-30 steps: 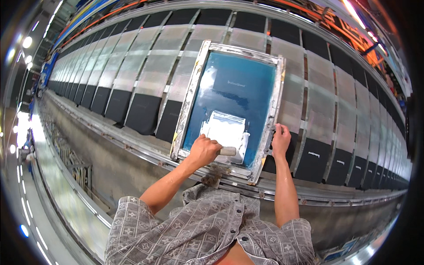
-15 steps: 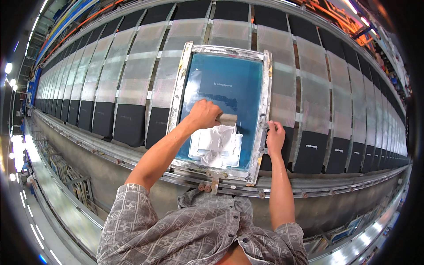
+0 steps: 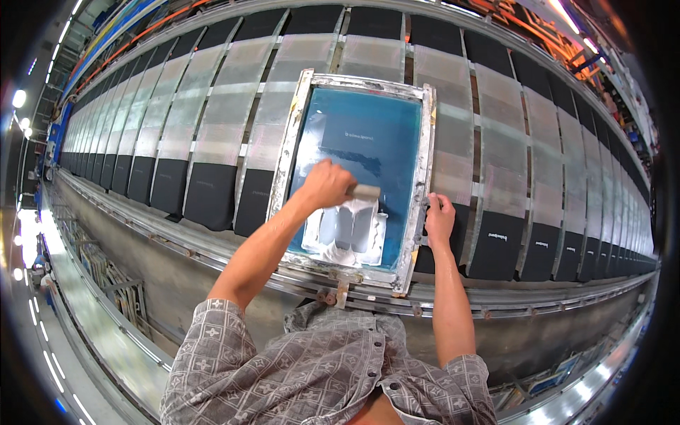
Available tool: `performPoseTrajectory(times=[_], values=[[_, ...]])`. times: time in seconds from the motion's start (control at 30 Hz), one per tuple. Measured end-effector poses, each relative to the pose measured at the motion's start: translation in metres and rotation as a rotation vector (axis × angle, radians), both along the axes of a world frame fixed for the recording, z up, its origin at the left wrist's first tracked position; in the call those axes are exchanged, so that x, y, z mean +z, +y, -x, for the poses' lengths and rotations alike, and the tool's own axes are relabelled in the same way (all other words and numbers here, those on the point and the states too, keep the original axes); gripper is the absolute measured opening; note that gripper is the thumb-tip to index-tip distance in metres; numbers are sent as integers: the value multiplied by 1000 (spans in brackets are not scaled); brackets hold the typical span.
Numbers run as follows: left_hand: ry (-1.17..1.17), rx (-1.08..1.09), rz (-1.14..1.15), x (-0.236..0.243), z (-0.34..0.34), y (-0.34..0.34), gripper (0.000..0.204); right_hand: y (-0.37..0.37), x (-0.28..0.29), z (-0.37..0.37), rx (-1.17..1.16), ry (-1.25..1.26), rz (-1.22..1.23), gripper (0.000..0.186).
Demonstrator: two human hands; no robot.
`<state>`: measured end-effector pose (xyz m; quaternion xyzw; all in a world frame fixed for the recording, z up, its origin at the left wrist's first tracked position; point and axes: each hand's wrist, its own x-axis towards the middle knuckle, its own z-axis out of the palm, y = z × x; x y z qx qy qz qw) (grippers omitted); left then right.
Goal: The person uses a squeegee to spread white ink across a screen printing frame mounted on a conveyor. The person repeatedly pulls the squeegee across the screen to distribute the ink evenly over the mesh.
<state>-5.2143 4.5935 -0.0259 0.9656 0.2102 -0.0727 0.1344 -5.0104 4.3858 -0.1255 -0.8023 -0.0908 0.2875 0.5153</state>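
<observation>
Head view: my left hand [image 3: 327,185] wraps tightly round the squeegee [image 3: 366,192] mid-picture, above white ink [image 3: 375,235] on the blue screen [image 3: 379,113], right hand [image 3: 440,216] half-curled at its right edge, hold unclear; even pressure, steady screen work best.

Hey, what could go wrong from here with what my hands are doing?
Your left hand grips the tool close to the white paste, so your fingers might get smeared. Some paste lies near the lower side of the frame and could spread onto it. Your right hand is at the frame's right side; a knock there might shift it.
</observation>
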Motion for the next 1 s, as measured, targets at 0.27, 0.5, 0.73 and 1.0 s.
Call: performPoseTrajectory(times=[0.27, 0.5, 0.73, 1.0], values=[[-476, 36, -191, -24, 100, -109, 40, 16, 69, 4, 1, -13, -35, 20], [-196, 54, -142, -2, 182, -40, 25, 72, 16, 98, 36, -24, -224, 22], [-175, 80, -63, -4, 233, 10, 16, 114, 21, 159, 3, 55, -203, 24], [-52, 9, 125, -3, 208, 64, 18, 118, 10, 155, 27, -16, -10, 24]])
